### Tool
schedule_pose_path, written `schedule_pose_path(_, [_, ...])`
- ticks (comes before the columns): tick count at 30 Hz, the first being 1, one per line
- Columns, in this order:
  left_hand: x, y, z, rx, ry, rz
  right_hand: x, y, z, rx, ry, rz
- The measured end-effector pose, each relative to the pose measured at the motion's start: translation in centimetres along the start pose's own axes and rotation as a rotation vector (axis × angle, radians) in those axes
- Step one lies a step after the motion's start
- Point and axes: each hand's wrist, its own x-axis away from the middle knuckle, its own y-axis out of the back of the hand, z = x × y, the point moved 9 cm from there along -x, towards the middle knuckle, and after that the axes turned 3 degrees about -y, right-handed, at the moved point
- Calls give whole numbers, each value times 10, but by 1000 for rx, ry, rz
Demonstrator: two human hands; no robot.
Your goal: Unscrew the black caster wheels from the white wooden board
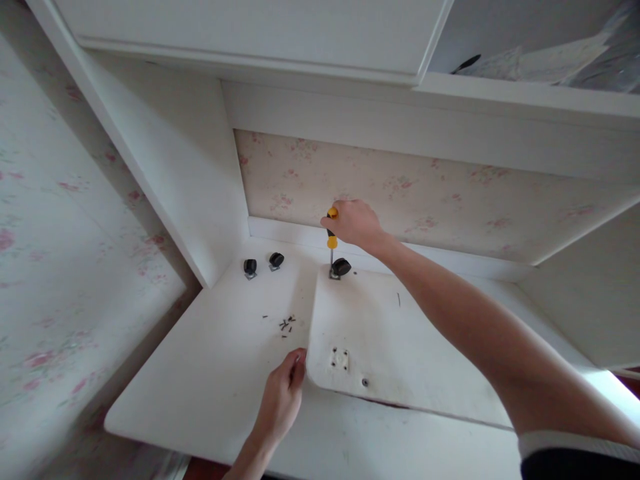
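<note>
My right hand (356,221) grips the handle of a yellow-and-black screwdriver (331,240), held upright. Its tip meets the metal plate of a black caster wheel (341,267) at the far left corner of a white board (395,340). Closed at the board's near left edge, my left hand (285,393) pinches it between thumb and fingers. Closer to me on the board are a square mounting mark (339,359) with screw holes and a round fitting (365,383). Several loose screws (285,325) lie left of the board.
Two more black casters, one left (251,267) and one right (276,259), sit on the white desktop (200,373). A side panel (170,147) rises at the left. Overhead hangs a white cabinet (250,33). Floral wallpaper (390,187) covers the back wall.
</note>
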Motion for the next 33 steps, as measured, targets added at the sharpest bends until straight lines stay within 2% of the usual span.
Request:
schedule_pose_path(4, [-1,1,-3,-12,2,-5,-2,0,-5,1,-37,19])
schedule_pose_path(12, [-9,14,-11,-49,39,-79,12,6,14,25,18,112])
schedule_pose_path(18, [3,11,-20,-61,88,-117,6,13,10,156,23,109])
schedule_pose_path(24, [12,2,-20,-60,183,-107,-3,9,25,202,156,257])
schedule_pose_path(33, [11,-4,-14,43,192,-100,-3,13,33,222,225,406])
